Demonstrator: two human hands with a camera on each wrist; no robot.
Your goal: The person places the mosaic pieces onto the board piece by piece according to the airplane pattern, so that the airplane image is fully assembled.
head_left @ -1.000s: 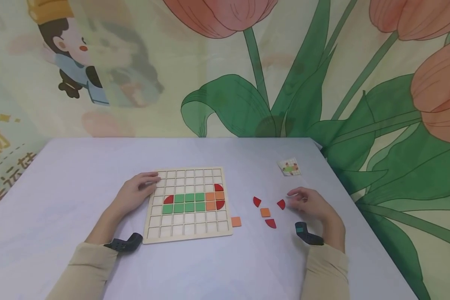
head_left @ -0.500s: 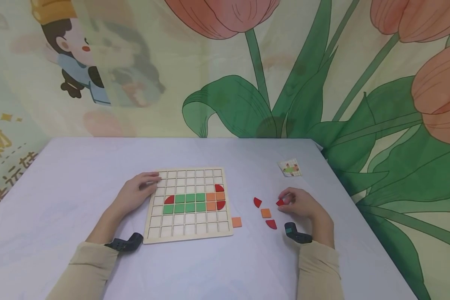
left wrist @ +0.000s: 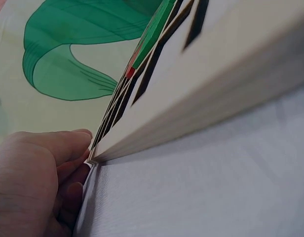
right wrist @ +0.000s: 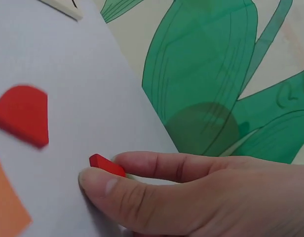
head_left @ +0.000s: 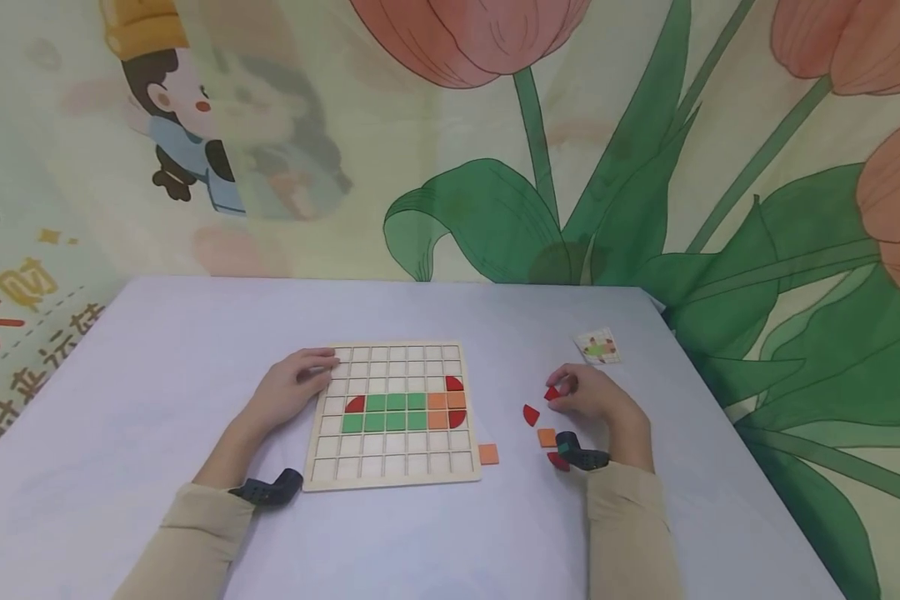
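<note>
My right hand (head_left: 591,392) pinches a red fan-shaped tile (right wrist: 108,165) between thumb and fingers, just above the table. Its straight edge shows in the right wrist view, while the fingers hide the rest. Another red tile (head_left: 531,415) lies beside the hand, with an orange square tile (head_left: 546,437) and a partly covered red tile (head_left: 558,462) near the wrist. My left hand (head_left: 295,385) rests with relaxed fingers at the left edge of a wooden grid board (head_left: 390,469). Green square tiles (head_left: 395,402), orange squares (head_left: 437,410) and red rounded tiles (head_left: 454,383) sit in the board's cells.
A small pattern card (head_left: 598,347) lies beyond the right hand. One orange square (head_left: 488,454) is against the board's lower right side. The white-covered table (head_left: 195,333) ends at a printed tulip backdrop (head_left: 487,217).
My right hand has moved left, taken hold of the red tile and lifted it slightly away from where it lay. The left hand stays at the board; the head view has shifted a little.
</note>
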